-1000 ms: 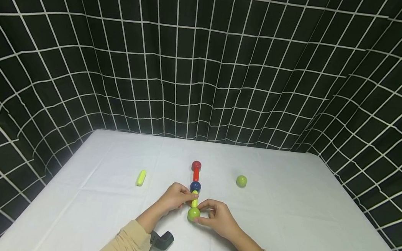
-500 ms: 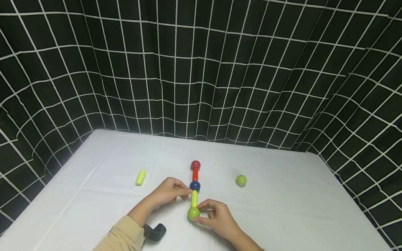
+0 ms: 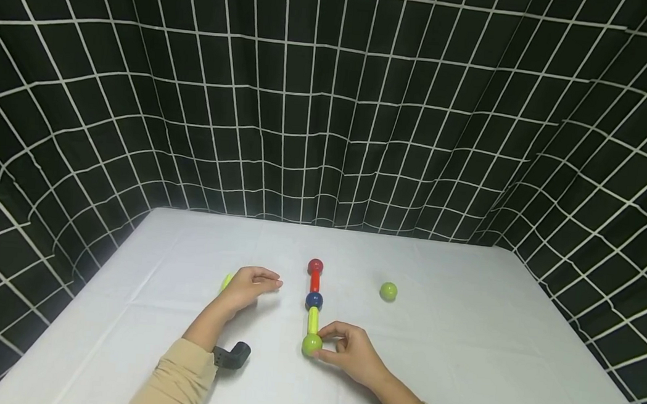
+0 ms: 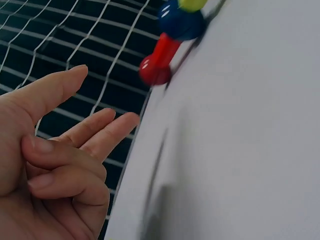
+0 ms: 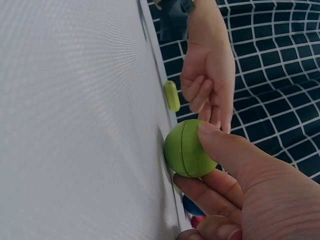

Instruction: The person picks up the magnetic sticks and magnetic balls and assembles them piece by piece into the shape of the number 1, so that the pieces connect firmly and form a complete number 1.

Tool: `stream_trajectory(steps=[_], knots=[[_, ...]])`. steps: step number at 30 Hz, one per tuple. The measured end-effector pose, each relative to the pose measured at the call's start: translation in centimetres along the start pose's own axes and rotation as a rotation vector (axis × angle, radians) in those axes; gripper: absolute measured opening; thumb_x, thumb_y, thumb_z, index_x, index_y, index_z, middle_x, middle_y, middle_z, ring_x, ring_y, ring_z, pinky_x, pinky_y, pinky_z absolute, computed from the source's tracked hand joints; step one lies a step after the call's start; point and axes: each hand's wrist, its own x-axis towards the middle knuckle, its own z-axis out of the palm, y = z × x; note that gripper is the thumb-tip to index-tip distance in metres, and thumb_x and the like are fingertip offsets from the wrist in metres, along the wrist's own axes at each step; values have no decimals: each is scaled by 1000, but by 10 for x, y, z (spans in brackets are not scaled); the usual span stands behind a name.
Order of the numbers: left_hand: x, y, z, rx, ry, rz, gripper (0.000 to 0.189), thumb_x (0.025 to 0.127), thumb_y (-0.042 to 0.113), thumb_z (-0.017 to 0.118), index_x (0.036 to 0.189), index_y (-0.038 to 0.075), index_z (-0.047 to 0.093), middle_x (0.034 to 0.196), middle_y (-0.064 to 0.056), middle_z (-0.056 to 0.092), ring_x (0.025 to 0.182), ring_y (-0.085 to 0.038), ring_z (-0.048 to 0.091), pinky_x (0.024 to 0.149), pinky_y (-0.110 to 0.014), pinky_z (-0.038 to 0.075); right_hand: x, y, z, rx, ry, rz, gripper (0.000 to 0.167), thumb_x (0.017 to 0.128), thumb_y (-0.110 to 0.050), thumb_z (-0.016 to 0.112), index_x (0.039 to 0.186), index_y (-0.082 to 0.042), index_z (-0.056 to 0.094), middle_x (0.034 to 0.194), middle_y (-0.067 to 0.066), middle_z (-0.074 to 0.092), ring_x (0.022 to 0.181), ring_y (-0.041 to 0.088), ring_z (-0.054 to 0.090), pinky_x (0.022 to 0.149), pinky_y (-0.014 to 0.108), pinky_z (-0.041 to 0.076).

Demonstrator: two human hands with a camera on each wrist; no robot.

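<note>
One loose stick (image 3: 226, 280) lies at far left, partly blocked from the head view by the left hand (image 3: 244, 291), which hangs above the table (image 3: 460, 334), thumb and fingers apart, holding nothing. Next, in a straight row running toward the person, come the red ball (image 3: 315, 266), red stick (image 3: 315, 282), blue ball (image 3: 314, 300), yellow stick (image 3: 313, 320) and green ball (image 3: 310, 344), seemingly end to end. The right hand (image 3: 352, 353) pinches the green ball, probably to steady the row's near end against rolling; its fingers cover that ball's right side. Farther right, a spare ball (image 3: 388, 291) sits well apart, with gridded cloth (image 3: 450, 129) closing off the far side.
</note>
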Motion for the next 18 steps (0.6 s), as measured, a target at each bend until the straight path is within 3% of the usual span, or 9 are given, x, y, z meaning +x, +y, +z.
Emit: stream_trajectory(steps=[10,18], knots=[[0,-4,-40,-32,60,-18,39,90,33,58,117,5,61,123,-13,61,122,-33,49,103,-53,34,0,-1,0,-5,4,6,35,72,-26,79,98,-6,66,101,13,70,41,-1,28,39,11,26],[0,-12,-64,-4,91,-77,48,88,39,60,124,7,57,130,-16,56,119,-30,50,98,-46,40,-1,-3,-1,4,-3,5,34,73,-25,78,98,-5,66,100,12,70,42,-1,27,40,11,26]])
